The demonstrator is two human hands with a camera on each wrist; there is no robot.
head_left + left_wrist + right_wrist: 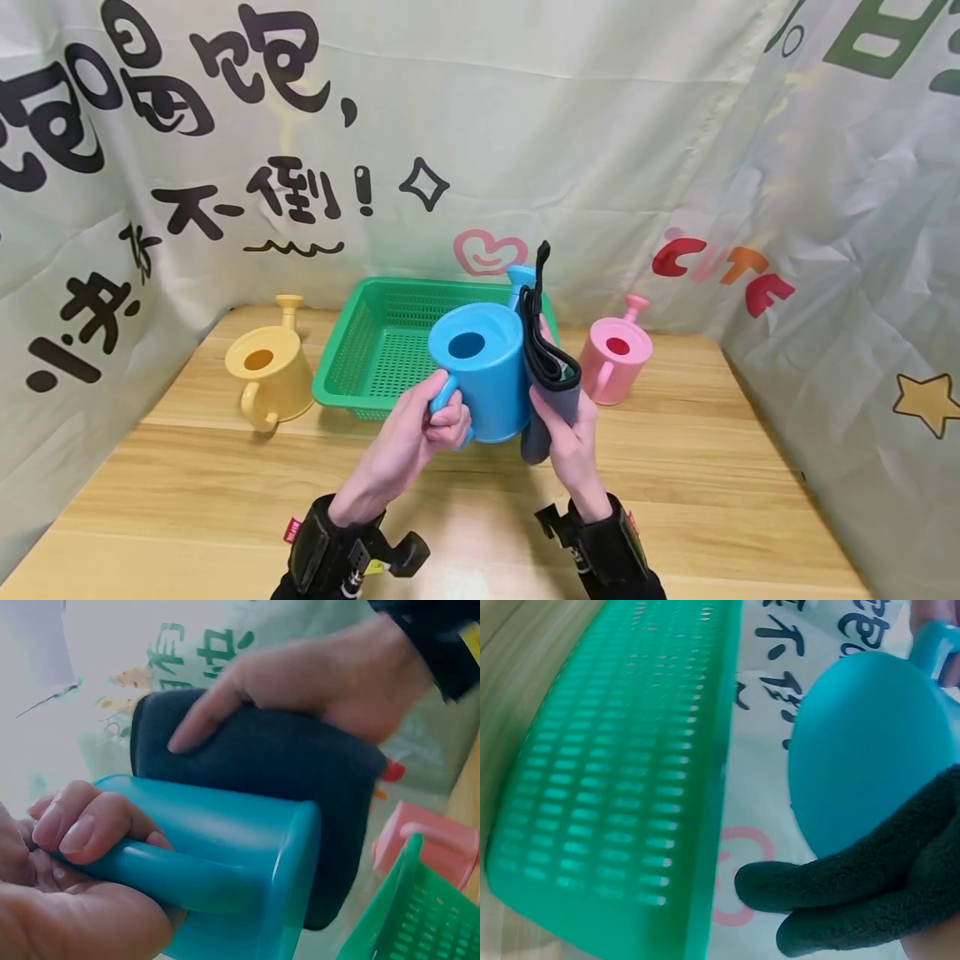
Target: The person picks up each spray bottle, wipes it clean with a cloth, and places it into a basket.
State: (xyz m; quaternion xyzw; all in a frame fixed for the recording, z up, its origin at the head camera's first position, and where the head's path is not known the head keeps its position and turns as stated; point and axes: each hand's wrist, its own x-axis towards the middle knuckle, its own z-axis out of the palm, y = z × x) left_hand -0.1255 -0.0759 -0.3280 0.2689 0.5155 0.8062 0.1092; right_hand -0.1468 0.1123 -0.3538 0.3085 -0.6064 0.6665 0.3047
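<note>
Our left hand [423,421] has fingers curled round the handle [444,393] of the blue watering can [487,396] by the green basket [393,350], right hand [576,442] pinching folded cloth [553,367] alongside; hard sideways pressure could twist it loose.

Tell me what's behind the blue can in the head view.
The green basket: its left part, much of the back rim and a bit of its right side show. The blue can and cloth cover much of its right half; anything inside there can't be seen.
</note>
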